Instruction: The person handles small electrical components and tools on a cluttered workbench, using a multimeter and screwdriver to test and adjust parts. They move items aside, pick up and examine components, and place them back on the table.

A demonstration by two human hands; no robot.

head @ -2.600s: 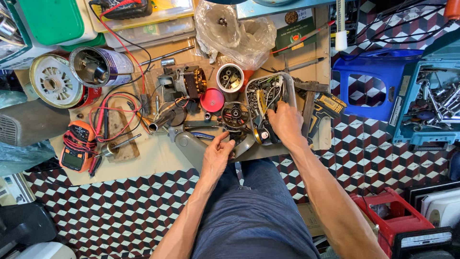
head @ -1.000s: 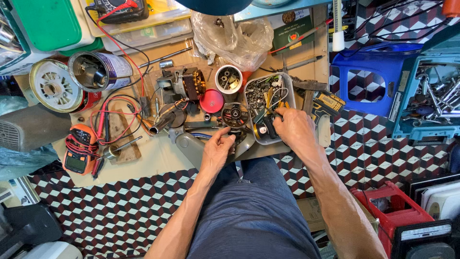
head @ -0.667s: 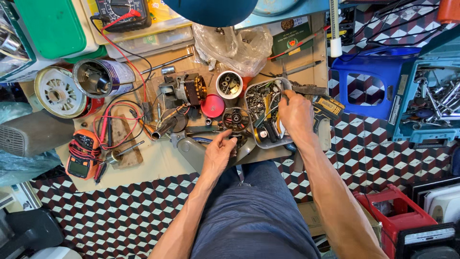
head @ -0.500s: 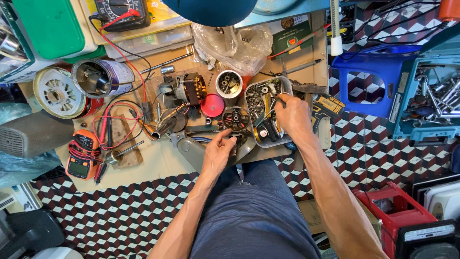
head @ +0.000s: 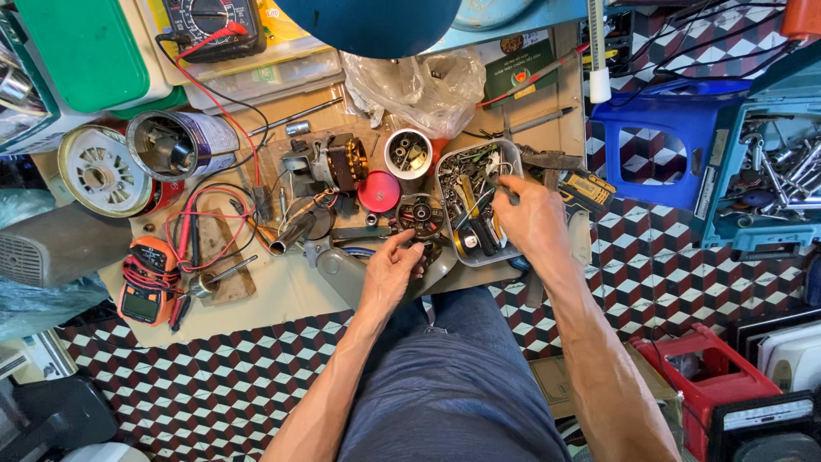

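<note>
The right hand [head: 532, 221] reached forward with its forearm running toward five o'clock, fingers curled down into the rectangular parts tray [head: 446, 171], gripping something small that I cannot make out. The tray lay with its long axis from twelve to six o'clock. At its nine o'clock, the left hand [head: 391, 272] pinched the round black motor part [head: 419, 214].
</note>
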